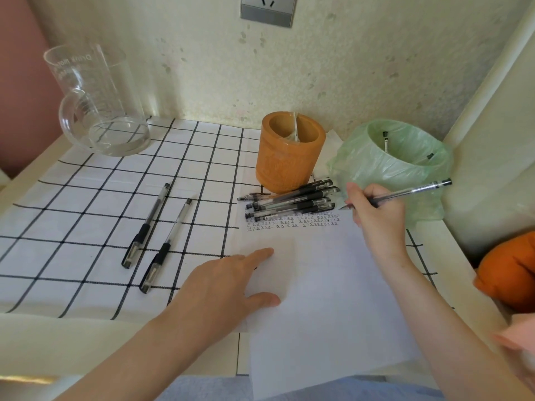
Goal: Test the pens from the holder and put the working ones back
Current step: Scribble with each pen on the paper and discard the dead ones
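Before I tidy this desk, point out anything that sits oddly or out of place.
The paper sheet hangs over the front edge of the table, lower part unsupported. The pile of pens lies on the sheet's written top edge. Two pen ends poke up inside the green-lined bin. Nothing spilled or broken.

Orange holder (285,169) upright; black pens (292,205) piled beside.

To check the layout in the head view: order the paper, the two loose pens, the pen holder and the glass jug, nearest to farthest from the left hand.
1. paper: pressed under the left hand.
2. two loose pens: just to its left.
3. pen holder: farther back, right.
4. glass jug: far back left.
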Tool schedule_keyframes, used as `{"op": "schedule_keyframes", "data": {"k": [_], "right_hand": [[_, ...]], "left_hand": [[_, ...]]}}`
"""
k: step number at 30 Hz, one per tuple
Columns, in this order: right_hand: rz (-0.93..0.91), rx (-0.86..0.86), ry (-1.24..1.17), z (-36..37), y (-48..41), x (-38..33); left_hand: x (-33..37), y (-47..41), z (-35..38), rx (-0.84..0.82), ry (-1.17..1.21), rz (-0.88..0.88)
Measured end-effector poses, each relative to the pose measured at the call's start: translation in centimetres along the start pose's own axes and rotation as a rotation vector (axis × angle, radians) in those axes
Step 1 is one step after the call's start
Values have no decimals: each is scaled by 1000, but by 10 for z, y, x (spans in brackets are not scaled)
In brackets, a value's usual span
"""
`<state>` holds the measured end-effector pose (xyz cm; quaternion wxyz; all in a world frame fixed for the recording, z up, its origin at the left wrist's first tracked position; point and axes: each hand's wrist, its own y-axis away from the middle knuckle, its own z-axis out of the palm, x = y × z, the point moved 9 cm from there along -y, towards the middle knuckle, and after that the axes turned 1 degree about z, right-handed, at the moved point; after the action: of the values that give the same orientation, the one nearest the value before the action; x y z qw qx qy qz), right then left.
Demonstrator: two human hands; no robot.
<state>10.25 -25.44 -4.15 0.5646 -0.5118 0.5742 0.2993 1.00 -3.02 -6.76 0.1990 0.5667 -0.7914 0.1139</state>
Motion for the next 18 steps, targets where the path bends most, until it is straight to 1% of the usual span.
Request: {"op": "schedule_keyframes", "data": {"k": [2, 4, 6, 8, 10, 11, 15, 18], "right_hand": [[73, -101, -96, 13, 8, -9], [226, -177, -227, 24, 16, -7], [334, -274, -374, 37, 26, -10], [350, -365, -442, 46, 34, -18], [329, -434, -431, 51, 42, -26], [315, -452, -406, 52, 46, -28], [299, -469, -342, 56, 54, -30], [296, -499, -306, 62, 59, -31]], "left_hand": [[0, 0, -6, 59, 50, 5], [0, 0, -14, 135, 241, 18], [-1, -3, -18, 139, 411, 15], [-5, -5, -19, 158, 506, -9], [-7, -6, -20, 182, 638, -40], [-7, -7, -22, 198, 668, -40], [-5, -6, -30, 264, 697, -6], [-1, -6, -32, 269, 684, 9]]}}
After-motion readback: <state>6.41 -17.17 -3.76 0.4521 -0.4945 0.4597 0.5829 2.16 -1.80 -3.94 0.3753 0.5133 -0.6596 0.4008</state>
